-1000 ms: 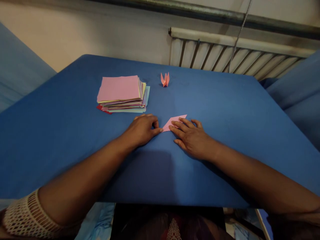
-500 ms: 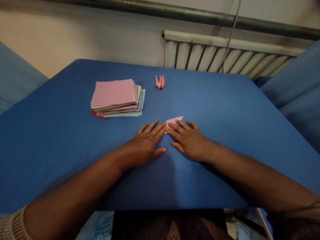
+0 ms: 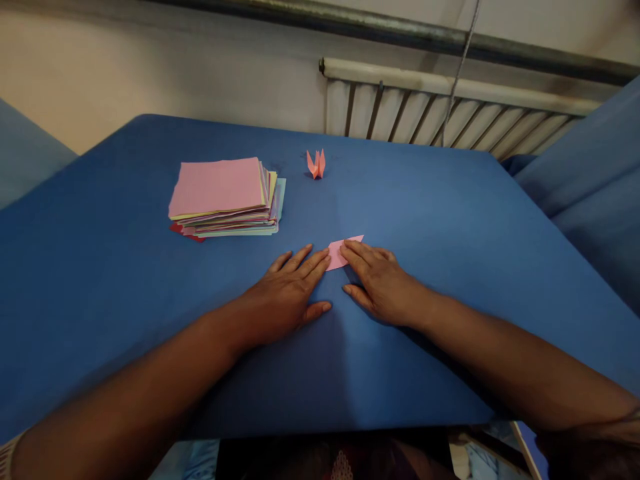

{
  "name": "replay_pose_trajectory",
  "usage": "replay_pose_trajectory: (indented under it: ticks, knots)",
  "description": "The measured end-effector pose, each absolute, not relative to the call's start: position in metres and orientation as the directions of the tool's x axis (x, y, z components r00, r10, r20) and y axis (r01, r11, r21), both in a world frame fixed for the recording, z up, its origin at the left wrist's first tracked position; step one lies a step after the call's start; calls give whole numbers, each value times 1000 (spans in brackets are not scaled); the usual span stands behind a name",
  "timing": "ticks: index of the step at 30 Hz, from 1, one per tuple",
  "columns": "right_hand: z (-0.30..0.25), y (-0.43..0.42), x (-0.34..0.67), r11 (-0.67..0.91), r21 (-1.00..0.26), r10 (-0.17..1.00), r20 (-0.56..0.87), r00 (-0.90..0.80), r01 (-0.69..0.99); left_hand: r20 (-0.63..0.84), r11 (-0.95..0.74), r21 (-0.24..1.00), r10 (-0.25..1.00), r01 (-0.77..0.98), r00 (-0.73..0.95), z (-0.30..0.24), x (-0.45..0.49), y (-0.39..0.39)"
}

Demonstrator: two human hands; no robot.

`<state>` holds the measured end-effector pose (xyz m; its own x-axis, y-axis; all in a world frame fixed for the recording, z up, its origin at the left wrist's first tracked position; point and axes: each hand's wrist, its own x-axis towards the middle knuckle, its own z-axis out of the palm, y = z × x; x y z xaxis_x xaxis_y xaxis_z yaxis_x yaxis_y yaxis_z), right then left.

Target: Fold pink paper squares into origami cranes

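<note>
A small folded piece of pink paper (image 3: 336, 255) lies flat on the blue table between both hands. My left hand (image 3: 287, 283) rests palm down, fingers stretched out, with its fingertips on the paper's left end. From the other side my right hand (image 3: 377, 277) lies over the paper's right part, fingers extended and its thumb apart on the table. The fingers of both hands hide the paper's ends, though a pointed corner shows beyond the right fingertips.
A thick stack of coloured paper (image 3: 220, 187), pink on top, sits at the back left. Behind the paper stands a folded pink paper figure (image 3: 316, 165). The blue table (image 3: 450, 220) ends near a white radiator (image 3: 390, 113) and a wall pipe.
My right hand's fingers have slid to the right along the pink paper, uncovering more of its middle. My left hand stays on the left end. The camera view has shifted slightly.
</note>
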<state>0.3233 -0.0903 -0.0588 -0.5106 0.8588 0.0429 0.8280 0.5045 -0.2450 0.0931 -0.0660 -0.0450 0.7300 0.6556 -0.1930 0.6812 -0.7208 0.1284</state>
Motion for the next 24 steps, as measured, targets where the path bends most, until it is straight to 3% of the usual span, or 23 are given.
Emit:
replay_pose_trajectory:
  ticks: [8,14,20,24]
  knots:
    - [-57,-92,319,552,-149,829,-8,-559,820,-196,-714,117,664,690,721,-41,94,-68]
    - [-56,-94,326,473,-210,877,12,-481,856,-235,-706,119,664,699,710,-35,95,-69]
    - [-58,-80,332,364,-424,931,144,-336,829,-203,-709,134,665,693,719,-44,92,-67]
    - [-54,-84,326,401,-333,916,154,-371,853,-176,-720,138,657,680,733,-45,90,-69]
